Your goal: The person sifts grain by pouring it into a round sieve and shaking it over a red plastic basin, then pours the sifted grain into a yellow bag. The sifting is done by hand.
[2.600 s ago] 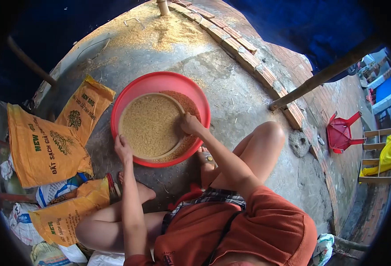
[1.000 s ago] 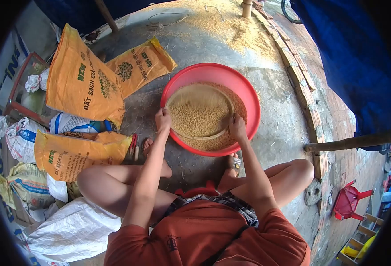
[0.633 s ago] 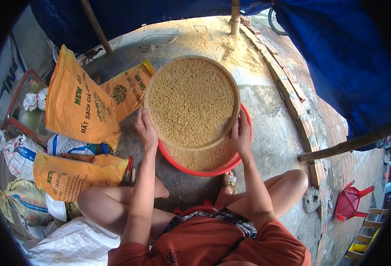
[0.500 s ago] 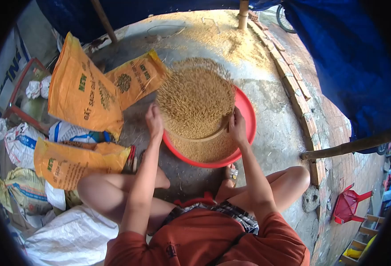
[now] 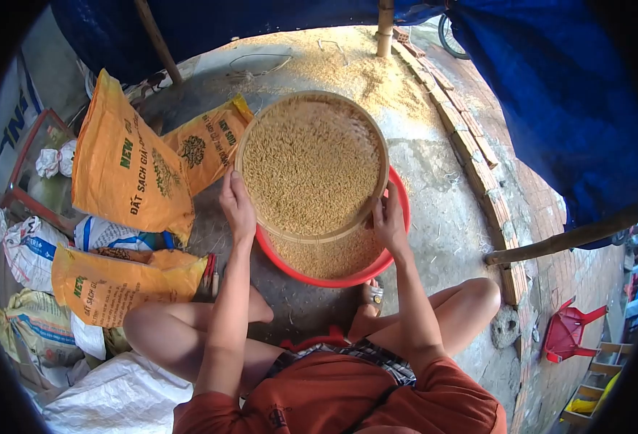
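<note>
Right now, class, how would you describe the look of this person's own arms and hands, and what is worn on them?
Both arms are bare from the shoulder area down. The left hand and right hand wear no gloves; no rings or bracelets are visible. A rust-orange short-sleeved top covers the shoulders.

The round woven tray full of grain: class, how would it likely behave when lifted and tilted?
The woven tray probably stays stiff: both hands grip only its rim. Its loose grain would likely slide and spill into the red basin below if tipped.

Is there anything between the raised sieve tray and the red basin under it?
Nothing visible. The sieve tray, gripped by the left hand and right hand, sits directly over the red basin, which holds only grain.
</note>
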Motion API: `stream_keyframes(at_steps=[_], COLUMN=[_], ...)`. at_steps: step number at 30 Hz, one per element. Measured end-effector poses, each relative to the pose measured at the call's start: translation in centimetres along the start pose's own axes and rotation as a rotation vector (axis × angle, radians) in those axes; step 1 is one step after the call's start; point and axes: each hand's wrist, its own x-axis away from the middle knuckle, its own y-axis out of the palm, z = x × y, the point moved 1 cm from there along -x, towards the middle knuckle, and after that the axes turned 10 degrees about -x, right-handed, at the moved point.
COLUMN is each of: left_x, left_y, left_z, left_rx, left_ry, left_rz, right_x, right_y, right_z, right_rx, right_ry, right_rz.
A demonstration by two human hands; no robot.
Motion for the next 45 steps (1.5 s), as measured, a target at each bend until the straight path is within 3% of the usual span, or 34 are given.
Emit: stream_keyframes(at_steps=[2,3,6,8,9,12,14,16,17,19,22,23,27,29,31,32,35,37,38,41,43,45], left_x=[-0.4,-0.3,2.3,4.5,5.1,5.6,4.3,2.6,1.8,1.0,0.8,1.0,3.6,5.1,5.9,6.0,4.2,2.8,2.5,4.2,6.3,8.2], left_y=[-0.1,0.1,0.5,0.6,0.7,0.5,0.6,0.5,0.4,0.1,0.1,0.2,0.7,0.8,0.4,0.7,1.1,1.3,1.3,1.7,1.7,1.5], left_z=[0.1,-4.3,-9.8,-11.9,-12.3,-12.1,-9.6,-5.9,-3.2,1.7,1.9,-0.2,-8.6,-12.9,-13.0,-13.0,-8.9,-6.4,-5.7,-9.6,-12.4,-13.9], left_rx=[-0.184,-0.197,-0.231,-0.369,-0.49,-0.457,-0.423,-0.308,-0.297,-0.061,-0.082,-0.109,-0.333,-0.624,-0.619,-0.608,-0.401,-0.306,-0.219,-0.485,-0.616,-0.584], left_ry=[0.12,0.053,-0.25,-0.324,-0.375,-0.434,-0.374,-0.149,-0.136,0.078,0.159,0.056,-0.154,-0.416,-0.389,-0.359,-0.217,-0.177,-0.149,-0.192,-0.265,-0.323], left_rz=[0.081,-0.001,-0.102,-0.146,-0.196,-0.296,-0.269,-0.137,-0.136,-0.02,-0.003,-0.066,-0.21,-0.379,-0.381,-0.362,-0.217,-0.238,-0.256,-0.319,-0.376,-0.394], right_x=[-0.1,-0.1,1.4,2.3,2.5,2.4,1.7,1.0,0.8,0.3,-0.1,0.0,1.7,2.8,3.0,3.0,1.8,1.2,1.1,1.3,2.2,3.1], right_y=[0.4,0.5,0.3,-0.4,-0.4,-1.3,-1.5,-1.5,-1.6,-1.8,-1.2,-1.0,-1.0,-1.3,-1.6,-2.0,-1.9,-1.9,-1.9,-2.2,-2.4,-2.6], right_z=[0.0,1.3,6.8,10.0,8.1,7.3,4.1,0.6,-0.9,-1.5,-0.7,0.4,7.4,9.7,10.3,10.5,6.8,5.2,5.7,7.2,8.0,11.0], right_rx=[-0.038,0.055,0.155,0.338,0.33,0.233,0.282,0.329,0.26,0.127,0.132,0.128,0.165,0.258,0.184,0.186,0.189,0.143,0.144,0.321,0.401,0.407], right_ry=[0.034,0.078,0.189,0.234,0.313,0.471,0.402,0.324,0.248,0.093,0.022,0.035,0.322,0.42,0.652,0.657,0.528,0.106,0.108,0.165,0.544,0.608], right_rz=[-0.013,-0.03,-0.026,-0.073,-0.06,-0.156,-0.131,-0.106,-0.063,-0.017,0.009,-0.004,-0.092,-0.139,-0.242,-0.23,-0.144,0.05,0.05,0.065,-0.223,-0.271])
